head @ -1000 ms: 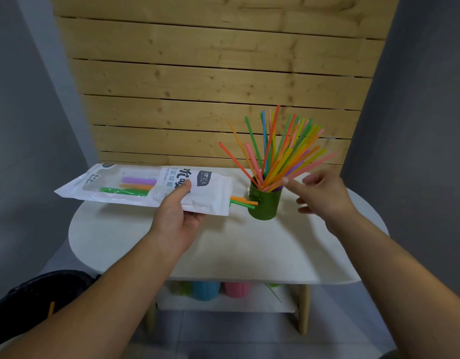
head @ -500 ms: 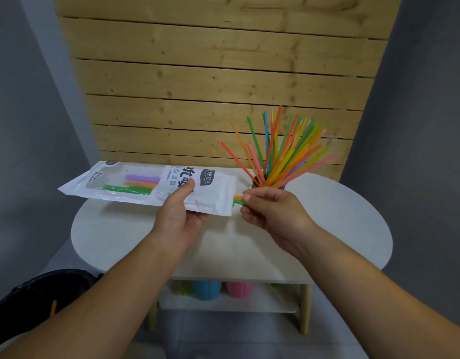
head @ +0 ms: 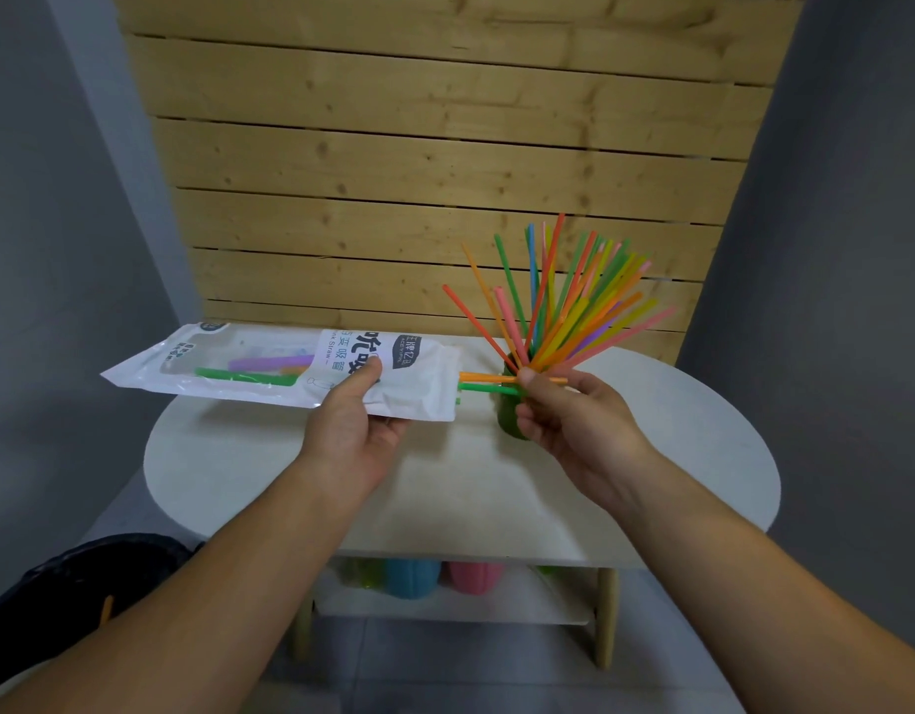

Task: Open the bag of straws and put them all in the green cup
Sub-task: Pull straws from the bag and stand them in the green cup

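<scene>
The bag (head: 290, 373) is up in the air over the left side of the table (head: 677, 456). It lies flat w/ its open end facing the green cup (head: 508, 424). The L hand (head: 352, 430) holds the bag near that end, thumb on top & fingers curled under. Through the clear part you can see a purple straw (head: 270, 362) inside, plus bits of green & orange.

An orange straw (head: 484, 377) and a green straw (head: 484, 389) stick out of the open end, pointing right. The R hand (head: 574, 420) pinches the orange straw btw thumb & fingers, and its tip pokes out past the thumb. The green straw runs up to the same fingers, but can't tell if it's gripped too.

The R hand is right in front of the green cup and hides most of it. The cup stands on the table near the back. It's packed w/ lots of straws (head: 574, 311) in many colors, spread like a fan, most leaning right.

Under the table is a shelf w/ a blue cup (head: 411, 579) & a pink cup (head: 476, 577). A wood wall (head: 445, 172) is behind. A black bin (head: 84, 574) sits at bottom left.
</scene>
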Available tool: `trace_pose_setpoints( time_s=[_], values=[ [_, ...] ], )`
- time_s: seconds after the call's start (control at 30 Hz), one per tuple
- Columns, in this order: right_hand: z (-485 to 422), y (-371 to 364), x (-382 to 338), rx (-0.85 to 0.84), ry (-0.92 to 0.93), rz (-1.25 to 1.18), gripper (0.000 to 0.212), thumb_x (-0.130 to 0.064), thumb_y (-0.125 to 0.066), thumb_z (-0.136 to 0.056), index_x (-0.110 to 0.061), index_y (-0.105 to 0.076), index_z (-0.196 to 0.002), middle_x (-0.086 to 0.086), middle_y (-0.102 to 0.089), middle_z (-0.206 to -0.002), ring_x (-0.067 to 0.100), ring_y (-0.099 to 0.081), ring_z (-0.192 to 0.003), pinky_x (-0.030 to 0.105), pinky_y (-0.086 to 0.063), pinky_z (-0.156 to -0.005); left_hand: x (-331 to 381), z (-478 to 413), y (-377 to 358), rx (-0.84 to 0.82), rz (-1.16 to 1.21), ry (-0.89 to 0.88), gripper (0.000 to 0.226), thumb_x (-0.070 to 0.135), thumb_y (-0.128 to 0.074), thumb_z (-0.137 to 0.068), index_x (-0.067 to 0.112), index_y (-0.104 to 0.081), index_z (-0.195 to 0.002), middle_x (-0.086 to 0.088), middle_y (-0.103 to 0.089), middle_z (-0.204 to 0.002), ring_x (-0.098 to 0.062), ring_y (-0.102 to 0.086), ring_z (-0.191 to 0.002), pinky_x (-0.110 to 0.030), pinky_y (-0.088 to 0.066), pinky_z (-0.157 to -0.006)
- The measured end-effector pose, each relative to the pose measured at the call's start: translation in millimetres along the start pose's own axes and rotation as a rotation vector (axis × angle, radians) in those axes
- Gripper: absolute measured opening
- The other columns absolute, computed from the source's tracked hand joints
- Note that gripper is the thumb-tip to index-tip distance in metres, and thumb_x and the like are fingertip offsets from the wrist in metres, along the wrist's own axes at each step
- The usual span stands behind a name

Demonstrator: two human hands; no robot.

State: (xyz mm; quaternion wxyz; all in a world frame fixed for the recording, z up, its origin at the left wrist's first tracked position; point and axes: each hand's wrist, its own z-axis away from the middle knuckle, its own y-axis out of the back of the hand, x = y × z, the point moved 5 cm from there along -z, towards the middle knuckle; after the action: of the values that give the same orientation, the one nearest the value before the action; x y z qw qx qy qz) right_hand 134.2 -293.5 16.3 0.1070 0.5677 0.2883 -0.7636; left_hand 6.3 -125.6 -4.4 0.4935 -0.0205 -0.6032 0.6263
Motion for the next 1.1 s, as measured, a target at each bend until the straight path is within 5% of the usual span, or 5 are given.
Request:
trace_pose_setpoints(
  time_s=[0.27, 0.53, 0.87, 1.1],
  values=[
    [12, -25, 35, -0.137, -0.219, 0.1, 0.043, -0.051, -0.073, -0.081, -0.02, -0.065, -0.111, 0.008, -0.062, -0.1, 0.019, -0.063, -0.08, 0.033, -0.054, -0.068, 3, 3, -3, -0.01, 0.036, -0.011, 0.024, 0.002, -0.065, -0.094, 0.012, -0.065, -0.116, -0.009, -0.078, -0.11, -0.021, -0.077, -0.096, -0.041, -0.062, -0.083],
    [5, -49, 26, -0.049, 0.049, -0.075, 0.027, -0.03, -0.061, -0.097, -0.016, -0.067, -0.119, 0.0, -0.052, -0.079, 0.01, -0.048, -0.065, 0.024, -0.048, -0.06, -2, 5, -3, -0.025, 0.023, 0.015, 0.035, 0.002, -0.064, -0.094, 0.011, -0.062, -0.128, -0.01, -0.076, -0.117, -0.023, -0.076, -0.099, -0.041, -0.063, -0.08],
    [10, -16, -16, 0.104, 0.345, -0.014, 0.028, -0.024, -0.057, -0.1, 0.002, -0.069, -0.1, 0.017, -0.072, -0.086, 0.018, -0.072, -0.07, 0.024, -0.06, -0.067, 1, 2, 1, 0.003, 0.06, 0.028, 0.039, 0.003, -0.065, -0.094, 0.009, -0.062, -0.132, -0.008, -0.077, -0.113, -0.02, -0.078, -0.087, -0.033, -0.063, -0.063],
    [19, 14, -36, 0.161, 0.398, 0.0, 0.03, -0.024, -0.054, -0.101, 0.0, -0.069, -0.107, 0.017, -0.076, -0.094, 0.025, -0.075, -0.079, 0.028, -0.062, -0.07, 9, -3, 5, 0.021, 0.081, -0.003, 0.04, 0.003, -0.066, -0.092, 0.009, -0.061, -0.131, -0.009, -0.076, -0.116, -0.022, -0.077, -0.095, -0.036, -0.064, -0.069]
  ],
)
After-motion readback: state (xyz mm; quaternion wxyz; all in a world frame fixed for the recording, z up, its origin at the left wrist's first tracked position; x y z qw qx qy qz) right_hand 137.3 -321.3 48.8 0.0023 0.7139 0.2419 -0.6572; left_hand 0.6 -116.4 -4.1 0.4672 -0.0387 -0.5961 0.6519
